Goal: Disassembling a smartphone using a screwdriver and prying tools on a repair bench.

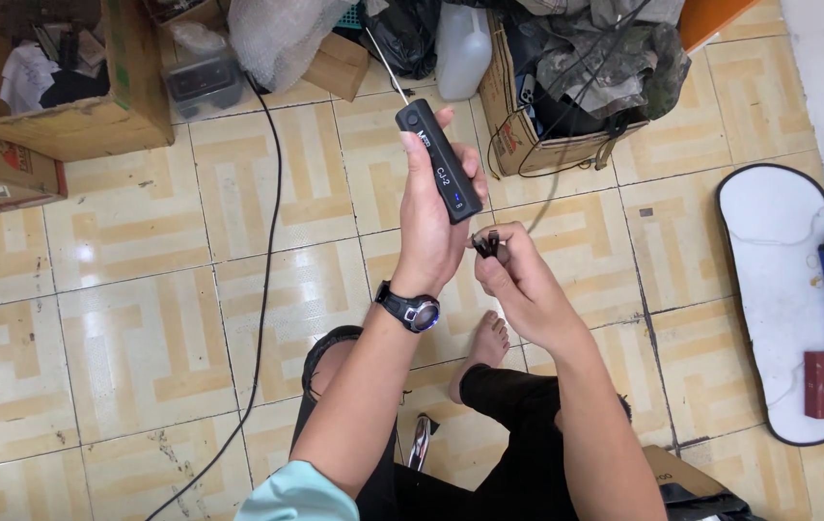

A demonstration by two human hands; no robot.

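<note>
From the head camera, looking down, two bare hands work above a tiled floor [142,318] of cream squares with tan angular patterns.

There is one slim black rectangular handheld device [439,160] with a thin metal antenna [385,60] rising from its top end and one small blue light on its face. One small black cable plug [487,244] sits just below the device's lower end. One black wristwatch [410,310] is on the left wrist. One long black cable [260,289] runs across the floor at left.

Three brown cardboard boxes show along the top: one large open box [94,111] at upper left with papers inside, a flatter one [7,174] at the left edge bearing a red mark, and one [518,135] at top centre-right stuffed with camouflage cloth [615,48]. One translucent white plastic jug [462,48] stands between them. At right lies one white oval board [769,289] with a dark rim, carrying blue, black and dark red small boxes near its right edge.

The left hand [436,217] is raised, forearm slanting up from lower left, fingers wrapped closed around the device, which tilts with its antenna pointing up and left. The right hand [518,280] comes up from lower right, thumb and fingertips pinched shut on the plug, touching or nearly touching the device's base. A bare foot [484,347] rests on the floor beneath.
</note>
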